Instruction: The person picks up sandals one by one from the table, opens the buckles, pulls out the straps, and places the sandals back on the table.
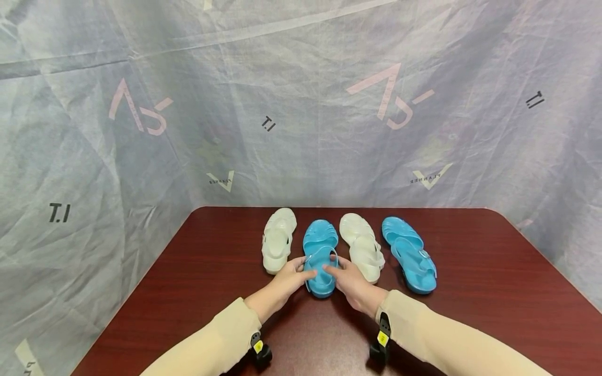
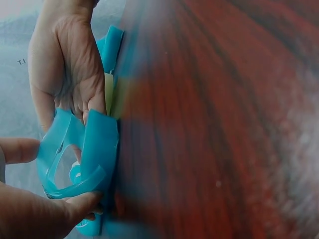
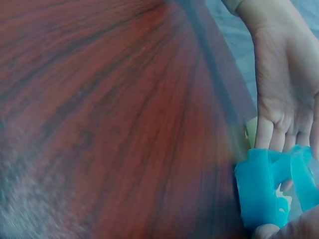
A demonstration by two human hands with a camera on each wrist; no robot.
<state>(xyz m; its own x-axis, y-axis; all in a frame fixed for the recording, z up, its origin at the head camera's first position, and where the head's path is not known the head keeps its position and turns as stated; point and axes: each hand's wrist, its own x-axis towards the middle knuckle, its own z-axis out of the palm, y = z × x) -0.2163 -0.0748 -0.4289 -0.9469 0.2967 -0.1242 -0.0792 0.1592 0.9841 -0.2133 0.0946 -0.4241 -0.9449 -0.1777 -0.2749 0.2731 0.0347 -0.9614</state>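
Observation:
A blue sandal [image 1: 321,282] lies with its heel toward me, second from the left in a row of sandals. My left hand [image 1: 289,279] grips its left side by the heel, thumb over the edge onto the footbed. On the opposite side my right hand [image 1: 351,284] holds it likewise. The left wrist view shows the blue heel and strap [image 2: 102,144] between both hands. In the right wrist view the blue heel [image 3: 256,186] sits close to the tabletop; whether it touches is hard to tell.
One white sandal [image 1: 276,243] lies left of the held one. To the right are another white sandal [image 1: 364,253] and a blue sandal [image 1: 414,261], both angled. All are on a dark red wooden table [image 1: 211,261]; a grey printed cloth [image 1: 301,151] hangs behind.

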